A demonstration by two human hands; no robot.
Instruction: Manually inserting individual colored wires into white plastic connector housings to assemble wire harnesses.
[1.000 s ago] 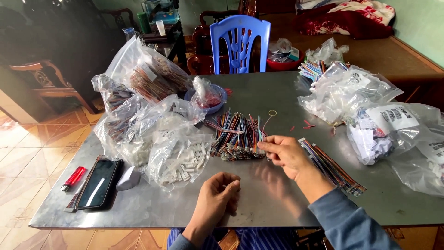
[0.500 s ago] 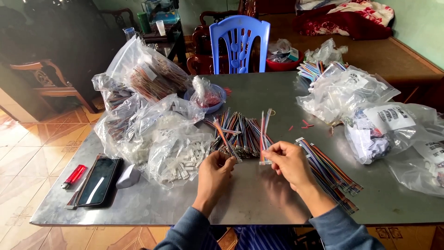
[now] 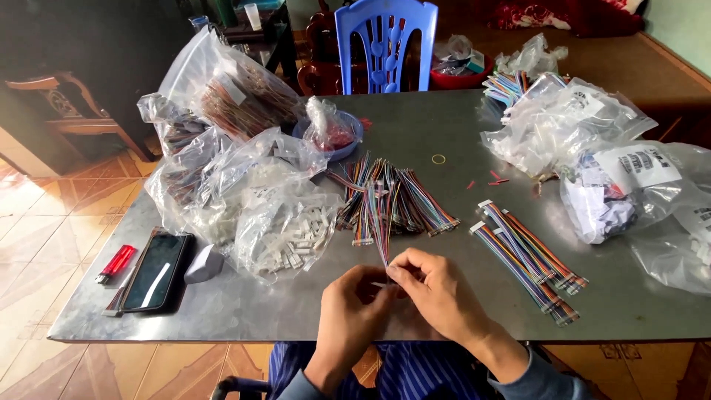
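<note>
Your left hand (image 3: 354,302) and right hand (image 3: 437,290) both pinch one multicoloured wire bundle (image 3: 383,222), just before the wire pile (image 3: 392,194).

Left of your hands lie clear plastic bags (image 3: 252,200) and a dark phone screen (image 3: 155,270); right, white-labelled bags (image 3: 629,185), perhaps holding connectors.

Fingers of the left hand (image 3: 354,310) and right hand (image 3: 437,292) hide the wire bundle's (image 3: 384,222) near end; the plastic bag (image 3: 678,222) is cropped at right.
</note>
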